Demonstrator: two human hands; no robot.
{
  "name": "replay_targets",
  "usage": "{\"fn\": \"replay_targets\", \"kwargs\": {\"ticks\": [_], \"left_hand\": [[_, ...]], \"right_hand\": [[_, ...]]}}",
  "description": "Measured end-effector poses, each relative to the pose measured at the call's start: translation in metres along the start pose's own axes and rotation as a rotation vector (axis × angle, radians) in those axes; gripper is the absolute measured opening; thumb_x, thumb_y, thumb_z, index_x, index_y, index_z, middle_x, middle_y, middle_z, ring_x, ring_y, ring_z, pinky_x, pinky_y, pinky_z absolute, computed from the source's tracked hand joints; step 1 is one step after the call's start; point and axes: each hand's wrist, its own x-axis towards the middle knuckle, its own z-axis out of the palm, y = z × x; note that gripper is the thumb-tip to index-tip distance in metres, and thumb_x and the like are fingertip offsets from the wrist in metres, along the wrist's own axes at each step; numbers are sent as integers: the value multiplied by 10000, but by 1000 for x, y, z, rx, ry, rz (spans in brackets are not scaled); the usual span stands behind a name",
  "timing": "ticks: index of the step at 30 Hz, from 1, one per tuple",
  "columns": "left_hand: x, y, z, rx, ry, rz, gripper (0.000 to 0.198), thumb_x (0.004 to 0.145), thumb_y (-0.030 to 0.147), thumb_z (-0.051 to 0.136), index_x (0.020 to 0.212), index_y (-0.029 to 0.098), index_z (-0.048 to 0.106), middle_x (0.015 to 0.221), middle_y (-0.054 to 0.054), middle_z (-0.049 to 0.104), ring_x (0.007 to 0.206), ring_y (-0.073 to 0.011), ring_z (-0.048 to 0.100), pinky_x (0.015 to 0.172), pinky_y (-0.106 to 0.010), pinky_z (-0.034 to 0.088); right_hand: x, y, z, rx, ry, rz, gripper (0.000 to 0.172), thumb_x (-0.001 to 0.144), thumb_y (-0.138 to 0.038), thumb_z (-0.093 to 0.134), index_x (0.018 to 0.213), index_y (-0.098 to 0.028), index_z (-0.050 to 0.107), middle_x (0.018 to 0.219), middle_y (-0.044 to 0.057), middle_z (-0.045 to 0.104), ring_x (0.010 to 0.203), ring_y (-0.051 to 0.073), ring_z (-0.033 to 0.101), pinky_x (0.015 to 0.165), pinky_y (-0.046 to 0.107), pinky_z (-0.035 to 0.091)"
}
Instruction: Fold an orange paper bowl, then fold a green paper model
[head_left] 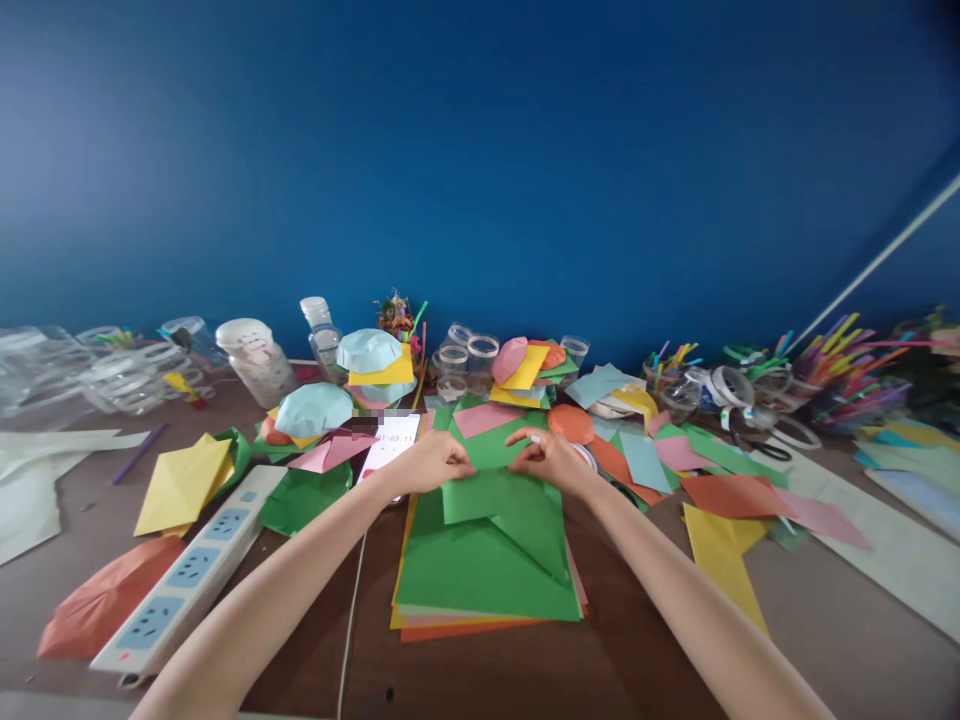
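1. While both forearms reach forward across the desk (315,640), the left hand (435,462) and the right hand (551,460) sit close together, palms down, with a small gap between them.
2. The left hand's fingers (459,462) curl down onto the upper part of a folded green paper (480,500). The right hand's fingers (525,438) spread slightly on the same paper. Both hands touch it, but I cannot tell whether either one pinches it.
3. That paper lies on a stack of coloured sheets (480,628), with green on top and yellow, pink and orange edges showing beneath.
4. Just beyond the left hand, a phone (394,442) lights up with partly blurred digits, reading roughly 01:03:11.
5. Farther left lies a white power strip (184,565) with blue socket panels.
6. To the right are scissors (757,440) and tape rolls (731,388); plastic cups (461,360) stand behind the stack.
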Motion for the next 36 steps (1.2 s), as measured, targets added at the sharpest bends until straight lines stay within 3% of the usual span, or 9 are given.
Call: {"fn": "replay_targets", "kwargs": {"ticks": [5,12,20,23,26,28,31,34,36], "left_hand": [[-2,-2,-8,-16,-16,16,343,749,423,550,573,142,636,448,22,462,402,-81,375,415,-208,214],[-6,-6,-16,-50,-95,-49,306,756,417,547,642,148,638,512,2,547,477,-134,579,436,-181,362],[-8,-7,-20,-39,-319,-133,299,788,397,526,650,142,601,519,-8,608,479,-122,596,477,-182,384],[-10,-5,-17,40,-341,-115,308,815,361,486,610,151,578,531,-7,616,438,-109,564,482,-195,374],[-11,0,-11,265,-235,-56,284,798,342,520,592,162,597,574,-22,631,527,-135,576,514,-215,347],[-11,6,-5,386,-58,-22,260,780,400,551,689,173,640,710,-47,661,670,-177,598,562,-230,349],[-7,15,9,309,95,16,331,858,443,434,888,186,639,870,-52,668,779,-179,599,635,-234,367],[0,17,26,206,88,13,302,879,395,419,941,187,629,851,-34,675,744,-157,601,608,-220,356],[4,13,37,237,92,2,280,875,337,435,821,179,660,767,-31,676,680,-149,587,582,-228,330]], "right_hand": [[0,-1,-3,14,14,21,325,690,-370,658,949,-190,576,697,17,683,621,161,607,533,237,406],[-2,1,-8,32,19,4,363,702,-354,653,1005,-180,557,700,15,678,648,153,609,577,240,424],[-1,9,-15,-44,14,58,321,681,-382,655,924,-187,575,636,-6,650,506,119,551,463,204,369],[-1,10,-15,-23,-30,74,307,685,-371,651,913,-188,559,608,-18,637,452,104,522,442,201,372],[-1,7,-15,2,-72,73,290,684,-356,653,899,-190,551,592,-27,625,437,96,509,433,196,380],[-2,4,-13,10,-92,82,290,677,-345,660,897,-190,552,596,-27,624,446,97,511,430,195,387],[-4,0,-9,31,-87,84,300,681,-349,661,911,-189,553,617,-19,632,470,102,522,442,202,404],[-4,0,-2,38,-18,22,289,712,-369,651,917,-188,559,611,-16,632,510,114,551,487,214,419],[-4,2,3,20,34,-40,280,734,-376,640,928,-188,566,636,-1,649,582,138,594,549,234,441]]}}
